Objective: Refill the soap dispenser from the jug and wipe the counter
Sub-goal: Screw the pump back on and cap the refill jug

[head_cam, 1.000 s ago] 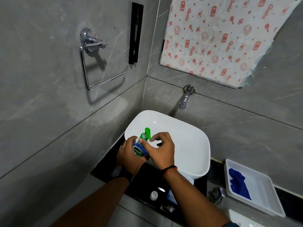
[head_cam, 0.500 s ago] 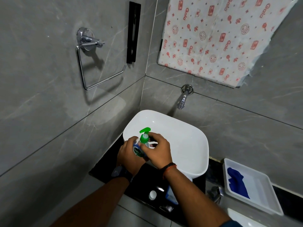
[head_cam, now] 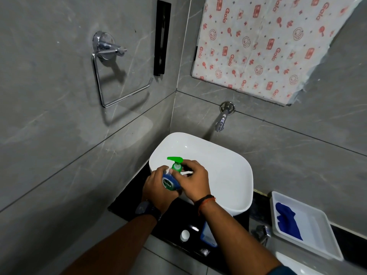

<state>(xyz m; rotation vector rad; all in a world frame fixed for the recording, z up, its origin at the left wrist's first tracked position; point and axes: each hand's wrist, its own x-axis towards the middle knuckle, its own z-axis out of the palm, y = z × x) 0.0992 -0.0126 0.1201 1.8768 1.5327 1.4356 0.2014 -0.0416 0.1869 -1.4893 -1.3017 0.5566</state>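
Note:
A clear soap dispenser (head_cam: 170, 182) with a blue label and a green pump head (head_cam: 175, 160) is held over the left rim of the white basin (head_cam: 228, 167). My left hand (head_cam: 156, 189) wraps around the bottle's body. My right hand (head_cam: 193, 180) grips the green collar just under the pump. On the black counter (head_cam: 127, 203) below my arms lie a small white cap (head_cam: 184, 234) and a blue-and-white container (head_cam: 207, 234), partly hidden by my right forearm.
A white tray (head_cam: 313, 235) holding a blue cloth (head_cam: 287, 223) sits on the counter at the right. A chrome tap (head_cam: 223, 118) juts from the wall above the basin. A towel ring (head_cam: 111, 76) hangs on the left wall.
The green pump head has turned from pointing up-right to pointing left, as my right hand twists at the collar. The bottle stays in my left hand.

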